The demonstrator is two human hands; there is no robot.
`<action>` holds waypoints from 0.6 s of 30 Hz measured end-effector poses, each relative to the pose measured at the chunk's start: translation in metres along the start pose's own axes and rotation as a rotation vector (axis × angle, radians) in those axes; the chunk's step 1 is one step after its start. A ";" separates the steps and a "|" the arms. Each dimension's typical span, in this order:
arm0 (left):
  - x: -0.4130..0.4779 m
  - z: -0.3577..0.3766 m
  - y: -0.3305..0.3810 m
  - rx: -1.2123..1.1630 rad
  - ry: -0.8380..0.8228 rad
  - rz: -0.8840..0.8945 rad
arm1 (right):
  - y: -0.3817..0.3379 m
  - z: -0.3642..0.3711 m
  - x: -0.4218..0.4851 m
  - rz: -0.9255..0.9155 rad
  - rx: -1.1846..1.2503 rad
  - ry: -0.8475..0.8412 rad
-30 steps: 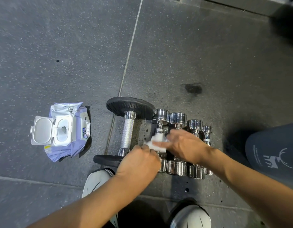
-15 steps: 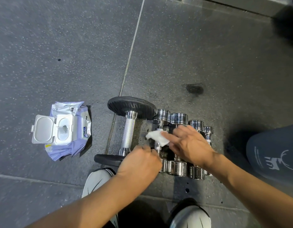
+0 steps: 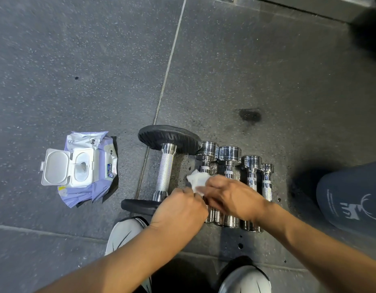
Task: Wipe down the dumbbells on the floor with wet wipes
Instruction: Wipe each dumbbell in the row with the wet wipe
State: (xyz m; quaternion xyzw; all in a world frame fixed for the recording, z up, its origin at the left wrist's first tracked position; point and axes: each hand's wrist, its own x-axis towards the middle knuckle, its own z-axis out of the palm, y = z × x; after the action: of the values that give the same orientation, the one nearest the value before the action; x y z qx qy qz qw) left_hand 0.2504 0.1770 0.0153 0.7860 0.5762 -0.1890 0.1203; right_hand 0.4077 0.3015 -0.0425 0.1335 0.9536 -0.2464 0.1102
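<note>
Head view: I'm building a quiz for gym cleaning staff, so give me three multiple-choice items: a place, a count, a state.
1. The wipes pack lies: A left of the dumbbells; B right of them; C on them.
2. Chrome dumbbells in the row: A two; B four; C six.
3. The pack's lid is: A open; B shut; C missing.
Answers: A, it lies left of the black-plated dumbbell; B, four lie side by side; A, the lid is flipped back.

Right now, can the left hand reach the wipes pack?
Probably yes: the wipes pack lies open on the floor left of the left hand; only the big dumbbell lies low between them.
</note>
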 end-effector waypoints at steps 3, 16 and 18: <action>0.000 0.000 0.000 0.010 -0.012 0.006 | 0.011 -0.004 0.012 0.115 -0.037 0.164; -0.001 -0.002 0.000 0.003 -0.010 0.002 | 0.010 0.000 0.014 0.183 -0.068 0.153; -0.001 -0.003 0.000 0.010 -0.006 0.008 | 0.000 0.003 0.000 0.094 -0.050 0.060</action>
State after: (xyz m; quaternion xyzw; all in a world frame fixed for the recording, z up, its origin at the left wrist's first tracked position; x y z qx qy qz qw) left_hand 0.2502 0.1777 0.0188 0.7883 0.5717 -0.1937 0.1190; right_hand 0.4084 0.2999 -0.0452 0.1828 0.9549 -0.2131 0.0964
